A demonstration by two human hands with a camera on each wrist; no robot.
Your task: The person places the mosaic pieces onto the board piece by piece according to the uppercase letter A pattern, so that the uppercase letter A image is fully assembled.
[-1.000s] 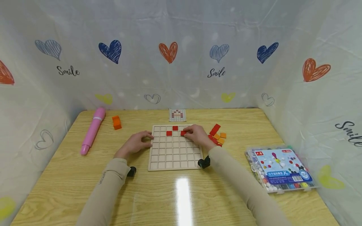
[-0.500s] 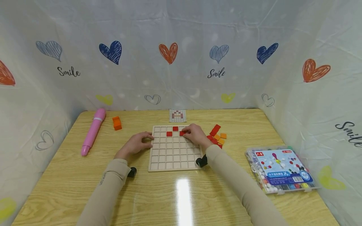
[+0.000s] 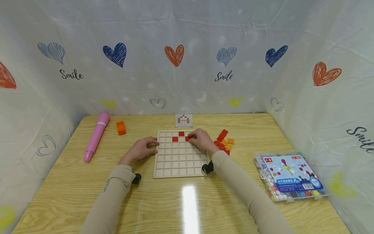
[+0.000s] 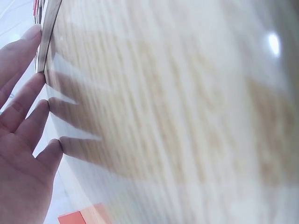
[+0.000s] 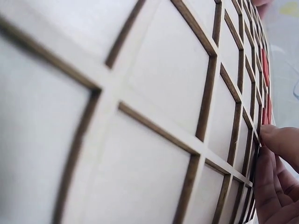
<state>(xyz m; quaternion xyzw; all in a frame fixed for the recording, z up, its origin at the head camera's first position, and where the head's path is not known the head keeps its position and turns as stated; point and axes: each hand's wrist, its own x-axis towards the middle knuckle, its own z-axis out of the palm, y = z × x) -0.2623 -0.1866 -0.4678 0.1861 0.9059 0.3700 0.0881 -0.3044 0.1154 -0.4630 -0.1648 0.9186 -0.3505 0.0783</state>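
A light wooden grid board lies on the table. My left hand rests at its left edge, relaxed fingers touching the rim; in the left wrist view the fingertips meet the board's side and the tabletop. Over the upper right of the grid, my right hand holds a red square tile between thumb and fingers at a second-row cell. That hand partly covers the tile. One red tile sits in the top row, and another red tile lies in the second row.
Loose red tiles and orange tiles lie right of the board. A small pattern card is behind it. Orange blocks and a pink tube-shaped object lie left. A clear box of colored balls stands at right.
My right hand has shifted slightly left with the red tile, which now sits closer to its cell. The left hand stays at the board's edge.
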